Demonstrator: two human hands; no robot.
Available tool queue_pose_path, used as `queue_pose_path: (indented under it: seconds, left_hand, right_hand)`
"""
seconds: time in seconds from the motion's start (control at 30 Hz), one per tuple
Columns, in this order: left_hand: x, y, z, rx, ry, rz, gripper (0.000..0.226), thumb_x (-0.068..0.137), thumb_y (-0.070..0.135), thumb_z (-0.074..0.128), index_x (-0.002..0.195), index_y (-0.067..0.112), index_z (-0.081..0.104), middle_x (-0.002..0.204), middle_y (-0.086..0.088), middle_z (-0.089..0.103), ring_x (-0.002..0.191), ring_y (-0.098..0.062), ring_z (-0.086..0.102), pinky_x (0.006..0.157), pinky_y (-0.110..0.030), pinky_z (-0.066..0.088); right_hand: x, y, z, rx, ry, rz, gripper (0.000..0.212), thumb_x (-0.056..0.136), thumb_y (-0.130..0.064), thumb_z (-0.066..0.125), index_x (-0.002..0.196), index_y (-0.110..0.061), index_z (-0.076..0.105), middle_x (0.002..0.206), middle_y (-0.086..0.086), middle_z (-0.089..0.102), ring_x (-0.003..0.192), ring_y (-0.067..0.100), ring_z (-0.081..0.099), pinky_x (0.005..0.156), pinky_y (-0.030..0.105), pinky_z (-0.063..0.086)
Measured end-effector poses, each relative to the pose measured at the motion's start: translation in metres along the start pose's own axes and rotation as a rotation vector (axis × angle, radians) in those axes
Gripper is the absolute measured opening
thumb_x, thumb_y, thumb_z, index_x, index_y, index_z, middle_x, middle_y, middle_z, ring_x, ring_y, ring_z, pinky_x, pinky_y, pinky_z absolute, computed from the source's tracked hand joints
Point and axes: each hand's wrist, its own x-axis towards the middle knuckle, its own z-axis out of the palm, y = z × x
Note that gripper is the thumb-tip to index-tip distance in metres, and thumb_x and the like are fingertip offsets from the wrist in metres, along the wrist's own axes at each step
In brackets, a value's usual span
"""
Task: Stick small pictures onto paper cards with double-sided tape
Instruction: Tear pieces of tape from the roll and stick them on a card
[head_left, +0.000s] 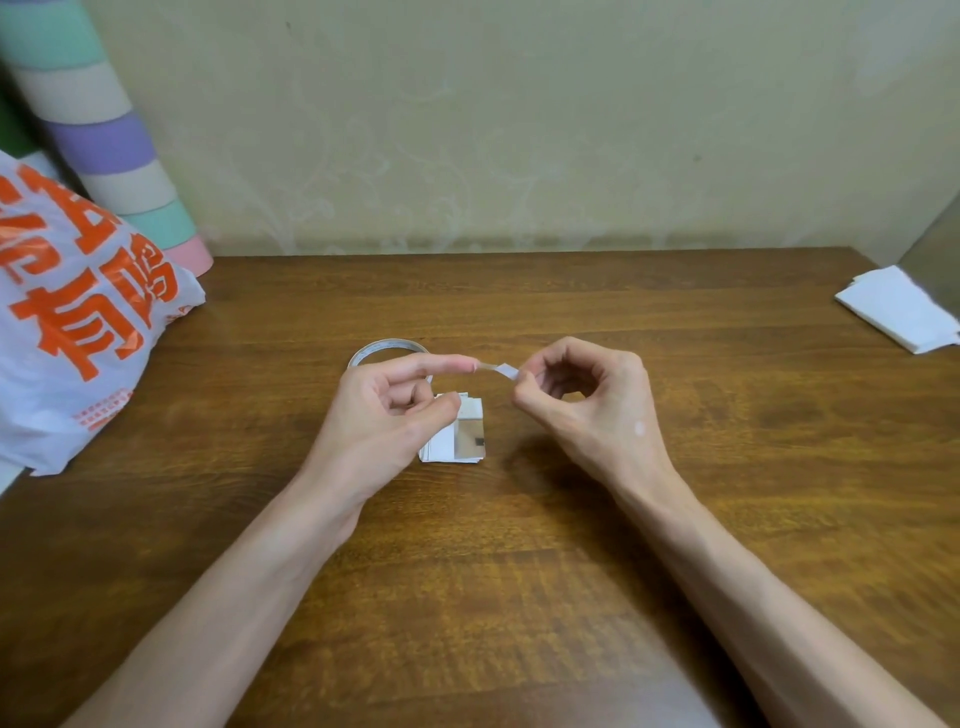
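The right hand (587, 410) is curled into a loose ring, thumb and forefinger pinching the white end of a short strip of tape (497, 369). The strip is thin and partly clear, and it stretches slightly bowed across the gap to the left hand (379, 415). There it clings to the tip of the outstretched index finger (457, 362). That hand does not pinch it: the thumb reaches forward lower down and the other fingers fold toward the palm.

Directly beneath the strip lies a small, ragged pile of pictures (460, 439) — squarish white slips, the top one showing a greyish print. Just behind the left hand, partly hidden by it, a thin tape roll (387, 347) lies flat. All rest on a dark, strongly grained wooden table (519, 597).

Well off at the far right edge sits a stack of plain white paper cards (898, 312). At the left edge slumps a crinkled white plastic bag (78, 322) with orange lettering — behind it leans a pastel-banded tube (104, 135).
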Motion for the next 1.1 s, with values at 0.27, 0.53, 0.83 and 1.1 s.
queue_pose_path:
  seconds: [0.27,0.53,0.83,1.1]
  left_hand:
    - [0.002,-0.004,0.001,0.014,0.025,-0.026,0.030,0.096,0.007,0.070,0.109,0.033,0.080,0.059,0.003,0.032,0.054,-0.010,0.029,0.063,-0.017,0.039]
    - [0.003,-0.006,0.001,0.015,0.048,-0.029,0.025,0.096,0.012,0.073,0.110,0.033,0.078,0.062,-0.001,0.037,0.052,-0.006,0.035,0.078,-0.019,0.044]
    - [0.004,-0.009,0.001,0.020,0.064,-0.016,0.025,0.095,0.013,0.075,0.110,0.034,0.079,0.071,-0.004,0.045,0.057,-0.002,0.046,0.078,-0.018,0.047]
    - [0.006,-0.014,-0.001,0.017,0.072,-0.012,0.025,0.094,0.013,0.076,0.108,0.034,0.080,0.074,-0.005,0.050,0.069,-0.008,0.054,0.074,-0.009,0.050]
  right_hand:
    - [0.002,0.007,-0.002,-0.055,0.010,-0.021,0.008,0.080,-0.013,0.077,0.075,-0.018,0.074,0.070,-0.003,0.071,0.065,0.013,0.064,0.065,0.020,0.052]
    - [0.007,0.023,-0.011,-0.361,-0.013,-0.024,0.005,0.088,-0.021,0.076,0.083,-0.021,0.074,0.074,-0.010,0.069,0.069,0.007,0.065,0.070,0.031,0.058]
    - [0.016,0.042,-0.033,-0.760,0.087,-0.005,0.010,0.096,-0.023,0.071,0.104,-0.019,0.074,0.093,-0.003,0.068,0.088,0.021,0.067,0.069,0.043,0.059]
    - [0.017,0.042,-0.033,-0.742,0.143,0.087,0.013,0.098,-0.036,0.071,0.095,-0.023,0.069,0.093,-0.004,0.072,0.087,0.021,0.069,0.071,0.043,0.060]
